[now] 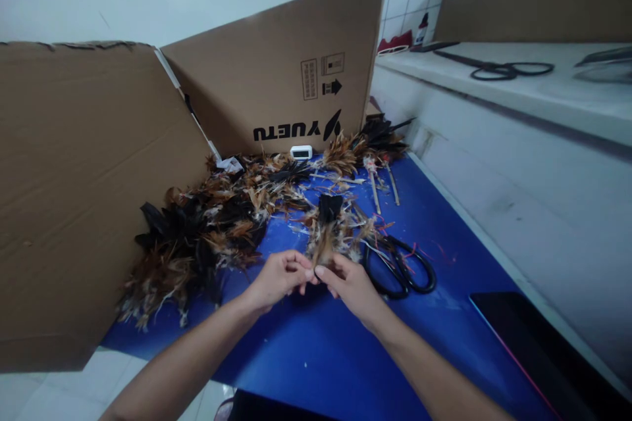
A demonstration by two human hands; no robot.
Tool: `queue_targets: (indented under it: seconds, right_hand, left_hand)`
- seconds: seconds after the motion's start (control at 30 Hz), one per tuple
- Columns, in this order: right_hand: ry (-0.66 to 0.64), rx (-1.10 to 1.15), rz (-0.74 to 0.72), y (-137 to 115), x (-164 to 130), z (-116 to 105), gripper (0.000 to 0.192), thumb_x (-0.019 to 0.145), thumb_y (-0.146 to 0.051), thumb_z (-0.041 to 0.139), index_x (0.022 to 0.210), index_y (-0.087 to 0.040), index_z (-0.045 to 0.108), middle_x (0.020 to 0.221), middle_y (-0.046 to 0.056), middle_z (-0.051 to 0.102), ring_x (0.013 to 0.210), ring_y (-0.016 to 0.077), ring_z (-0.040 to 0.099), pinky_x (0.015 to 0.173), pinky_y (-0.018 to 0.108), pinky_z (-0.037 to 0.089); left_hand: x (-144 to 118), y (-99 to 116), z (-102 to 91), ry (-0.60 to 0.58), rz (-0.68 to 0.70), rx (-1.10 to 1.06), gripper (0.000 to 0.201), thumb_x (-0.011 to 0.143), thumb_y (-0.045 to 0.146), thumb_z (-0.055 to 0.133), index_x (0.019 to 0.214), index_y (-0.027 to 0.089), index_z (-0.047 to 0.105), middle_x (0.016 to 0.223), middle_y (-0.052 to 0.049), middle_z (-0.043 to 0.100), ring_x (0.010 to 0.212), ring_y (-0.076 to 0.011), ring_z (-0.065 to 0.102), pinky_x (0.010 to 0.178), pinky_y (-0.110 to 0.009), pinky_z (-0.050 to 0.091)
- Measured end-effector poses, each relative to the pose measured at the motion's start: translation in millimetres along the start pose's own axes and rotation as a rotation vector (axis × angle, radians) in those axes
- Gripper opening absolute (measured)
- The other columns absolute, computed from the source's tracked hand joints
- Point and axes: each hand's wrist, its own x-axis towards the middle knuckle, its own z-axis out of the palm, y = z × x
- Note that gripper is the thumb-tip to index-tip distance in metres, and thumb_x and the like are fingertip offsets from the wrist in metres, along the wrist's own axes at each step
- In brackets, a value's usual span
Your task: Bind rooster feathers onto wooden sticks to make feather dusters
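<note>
My left hand and my right hand meet over the near part of the blue table, fingertips pinched together. Between them they hold the lower end of a brown feather; the exact grip of each thumb and finger is partly hidden. Just beyond it lies a black-tipped feather among loose fluff and feather scraps. Large black-handled scissors rest right of my right hand, their blades covered by feathers and pink string. To the left spreads a big heap of black and brown feathers.
Cardboard panels stand along the left and back of the blue table. A small white digital display sits at the back, with thin sticks to its right. A dark flat device lies front right. A ledge holds more scissors.
</note>
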Motion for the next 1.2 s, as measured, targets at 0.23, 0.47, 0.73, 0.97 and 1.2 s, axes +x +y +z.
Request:
queue_targets:
  seconds: [0.23, 0.47, 0.73, 0.97, 1.2]
  right_hand:
    - [0.092, 0.018, 0.016, -3, -2, -1, 0.027, 0.075, -0.04, 0.059, 0.061, -0.019, 0.05, 0.044, -0.007, 0.04, 0.042, 0.007, 0.032, 0.041, 0.021, 0.026]
    - [0.077, 0.005, 0.008, -1, -2, -2, 0.031, 0.076, -0.043, 0.059, 0.06, -0.019, 0.048, 0.046, -0.007, 0.039, 0.043, 0.0077, 0.033, 0.041, 0.022, 0.026]
    - [0.207, -0.072, -0.004, -1, -1, -2, 0.033, 0.073, -0.042, 0.059, 0.054, -0.019, 0.046, 0.045, -0.006, 0.038, 0.044, 0.0085, 0.032, 0.042, 0.023, 0.025]
    - [0.302, -0.001, 0.005, 0, 0, -6, 0.031, 0.071, -0.041, 0.064, 0.055, -0.019, 0.05, 0.047, -0.005, 0.042, 0.044, 0.0091, 0.037, 0.043, 0.024, 0.028]
    - [0.334, 0.18, 0.029, -3, 3, -15, 0.033, 0.071, -0.043, 0.065, 0.055, -0.019, 0.049, 0.043, -0.007, 0.039, 0.039, 0.0067, 0.031, 0.04, 0.023, 0.023]
  left_hand:
    - [-1, -2, 10.2, -0.02, -0.082, -0.03, 0.028, 0.066, 0.034, 0.068, 0.079, 0.011, 0.059, 0.068, -0.004, 0.064, 0.046, -0.0054, 0.048, 0.038, -0.016, 0.03]
    - [0, 3, 14.4, -0.045, -0.085, -0.023, 0.029, 0.07, 0.039, 0.063, 0.072, 0.011, 0.06, 0.061, -0.001, 0.058, 0.044, -0.0044, 0.045, 0.038, -0.016, 0.031]
    - [4, 3, 20.2, 0.01, -0.174, -0.02, 0.012, 0.066, 0.026, 0.054, 0.067, 0.015, 0.054, 0.054, 0.002, 0.055, 0.04, -0.005, 0.046, 0.034, -0.014, 0.027]
    - [6, 1, 20.3, 0.037, -0.188, -0.022, 0.01, 0.065, 0.024, 0.053, 0.067, 0.015, 0.054, 0.052, 0.003, 0.054, 0.038, -0.005, 0.044, 0.034, -0.015, 0.026]
    - [3, -5, 19.3, 0.074, -0.17, 0.021, 0.012, 0.067, 0.026, 0.057, 0.07, 0.015, 0.054, 0.053, 0.004, 0.052, 0.037, -0.0041, 0.041, 0.033, -0.015, 0.024]
